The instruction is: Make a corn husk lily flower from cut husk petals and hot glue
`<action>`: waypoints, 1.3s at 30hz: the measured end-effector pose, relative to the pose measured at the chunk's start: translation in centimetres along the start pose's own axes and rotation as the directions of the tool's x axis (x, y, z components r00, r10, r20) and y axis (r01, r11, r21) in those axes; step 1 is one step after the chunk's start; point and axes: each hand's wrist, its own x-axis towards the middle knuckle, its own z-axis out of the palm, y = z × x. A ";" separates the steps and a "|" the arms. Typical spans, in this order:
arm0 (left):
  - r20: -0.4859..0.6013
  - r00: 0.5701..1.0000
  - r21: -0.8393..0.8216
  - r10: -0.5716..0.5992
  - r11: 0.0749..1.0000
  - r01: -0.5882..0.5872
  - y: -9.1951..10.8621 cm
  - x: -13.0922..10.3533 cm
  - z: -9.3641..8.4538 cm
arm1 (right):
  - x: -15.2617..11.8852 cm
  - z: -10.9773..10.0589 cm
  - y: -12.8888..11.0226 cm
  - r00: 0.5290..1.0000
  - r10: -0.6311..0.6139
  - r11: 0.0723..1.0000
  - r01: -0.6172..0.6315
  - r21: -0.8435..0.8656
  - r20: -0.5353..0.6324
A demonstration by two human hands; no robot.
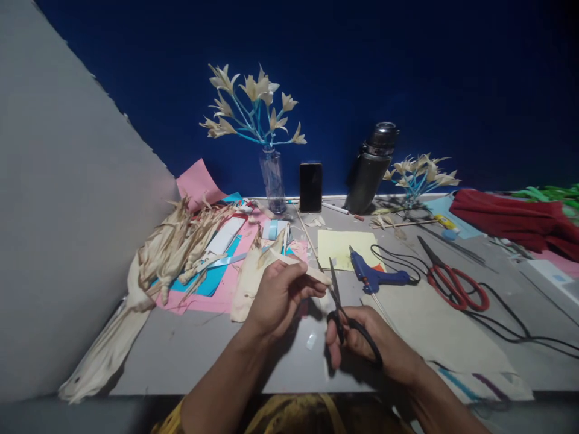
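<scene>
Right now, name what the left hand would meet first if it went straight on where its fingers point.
Likely the black scissors held by the right hand, just right of the left hand; exact depth is unclear.

Left of the blue glue gun (375, 276), a pale strip (318, 275) is partly covered by the left hand (275, 293); nearer than the gun, the black scissors' (338, 305) handles are partly hidden by the right hand (383, 337). Right of it, a red cloth (515, 220) and a black cord (527, 333) are cut off by the view's edge.
</scene>
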 end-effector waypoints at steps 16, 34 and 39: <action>0.006 1.000 0.067 -0.013 0.998 0.012 0.4 0.3 -0.1 | -0.2 0.6 0.5 0.997 0.071 0.997 -0.070 0.027 -0.031; 0.085 0.996 0.252 0.041 0.966 -0.061 1.6 0.3 -1.5 | -1.0 0.8 1.2 0.978 0.208 0.977 -0.207 0.054 -0.006; 0.087 0.996 0.274 0.001 0.962 -0.025 1.7 0.2 -1.6 | -1.3 0.7 1.0 0.970 0.241 0.970 -0.242 0.027 0.010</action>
